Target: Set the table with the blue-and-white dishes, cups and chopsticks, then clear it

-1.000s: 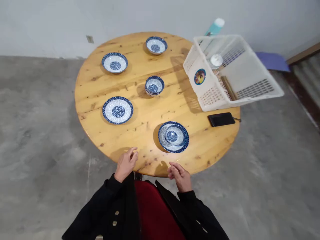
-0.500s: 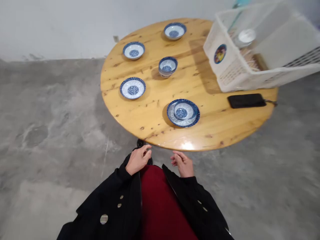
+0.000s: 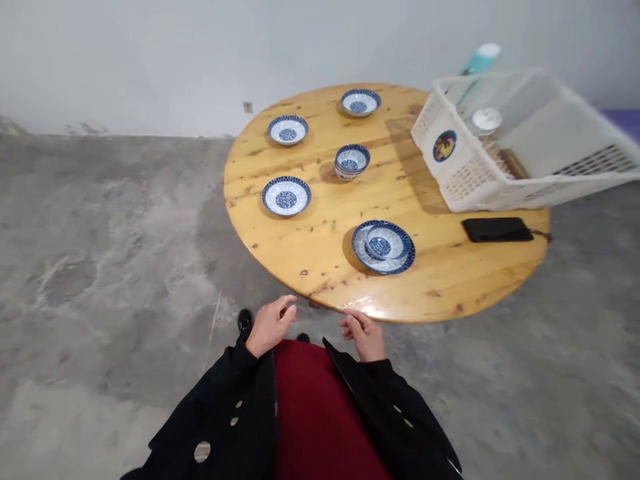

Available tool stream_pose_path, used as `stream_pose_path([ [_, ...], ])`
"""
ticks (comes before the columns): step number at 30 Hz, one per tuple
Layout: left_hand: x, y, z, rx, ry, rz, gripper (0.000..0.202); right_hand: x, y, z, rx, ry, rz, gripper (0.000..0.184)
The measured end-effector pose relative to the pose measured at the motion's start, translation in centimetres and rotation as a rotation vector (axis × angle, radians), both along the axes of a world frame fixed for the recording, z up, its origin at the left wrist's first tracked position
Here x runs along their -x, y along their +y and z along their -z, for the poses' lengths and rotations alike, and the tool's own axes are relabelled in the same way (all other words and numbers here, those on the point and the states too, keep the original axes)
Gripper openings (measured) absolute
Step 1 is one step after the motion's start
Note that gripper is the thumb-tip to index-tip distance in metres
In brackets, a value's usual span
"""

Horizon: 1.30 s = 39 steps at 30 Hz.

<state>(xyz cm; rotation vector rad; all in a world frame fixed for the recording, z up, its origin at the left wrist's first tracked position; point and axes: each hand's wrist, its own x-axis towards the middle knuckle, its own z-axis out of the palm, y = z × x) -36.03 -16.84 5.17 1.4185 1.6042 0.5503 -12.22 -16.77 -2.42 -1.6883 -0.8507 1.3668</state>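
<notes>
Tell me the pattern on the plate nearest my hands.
White plate, patterned blue rim; head view.

blue-white bowl (image 3: 381,245), upright, on matching plate (image 3: 408,253)

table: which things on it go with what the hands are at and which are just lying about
With the work: left hand, right hand, both empty by the table edge; plate with a bowl on it, nearest them; stacked bowls; three single dishes.
Lying about: white basket; black phone; teal bottle behind the basket.
</notes>
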Motion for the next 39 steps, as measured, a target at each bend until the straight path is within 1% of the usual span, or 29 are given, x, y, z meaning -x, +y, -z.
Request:
stream_pose_path([
  [3,5.0,0.5,0.1,-0.013,-0.019,-0.101,0.042,5.1,1.9,-0.6,-0.021,0.011,-0.051,0.053],
  [6,10.7,1.0,-0.1,-0.03,-0.033,-0.19,0.043,11.3,3.5,-1.4,-0.028,0.036,-0.127,0.052],
  [9,16.3,1.3,-0.3,-0.04,-0.039,-0.251,0.044,17.5,4.3,-1.8,-0.04,0.049,-0.222,0.049],
  [11,19.6,1.5,-0.2,-0.04,-0.046,-0.269,0.045,21.1,4.6,-1.7,-0.041,0.039,-0.274,0.046],
  [13,22.4,1.7,0.0,-0.035,-0.047,-0.268,0.045,24.1,4.6,-1.6,-0.028,0.027,-0.306,0.044],
  [16,25.4,2.4,0.3,-0.007,-0.058,-0.246,0.045,27.3,4.7,-1.5,-0.014,0.021,-0.311,0.042],
  [18,26.5,3.2,0.6,0.015,-0.07,-0.213,0.045,28.5,4.9,-1.5,-0.013,0.014,-0.293,0.041],
  [20,27.1,4.3,0.9,0.033,-0.083,-0.167,0.046,29.1,5.1,-1.6,-0.01,-0.003,-0.272,0.041],
  [24,27.3,7.0,1.8,0.05,-0.12,-0.071,0.046,29.7,6.1,-1.4,-0.003,-0.058,-0.241,0.04],
  [27,27.3,9.5,2.4,0.049,-0.123,-0.023,0.046,30.3,7.9,-0.9,0.008,-0.071,-0.243,0.039],
  [30,27.7,12.9,2.5,0.053,-0.111,0.014,0.046,31.3,11.0,-0.3,0.012,-0.044,-0.242,0.04],
  [33,28.2,16.9,1.9,0.051,-0.075,0.055,0.047,32.6,15.0,-0.1,-0.03,-0.019,-0.206,0.037],
  [36,28.6,21.3,1.0,0.046,-0.019,0.096,0.047,33.8,19.2,-0.6,-0.115,-0.005,-0.156,0.03],
  [39,28.6,25.8,0.5,0.045,0.026,0.143,0.049,33.9,23.1,-1.7,-0.165,0.041,-0.079,0.026],
])
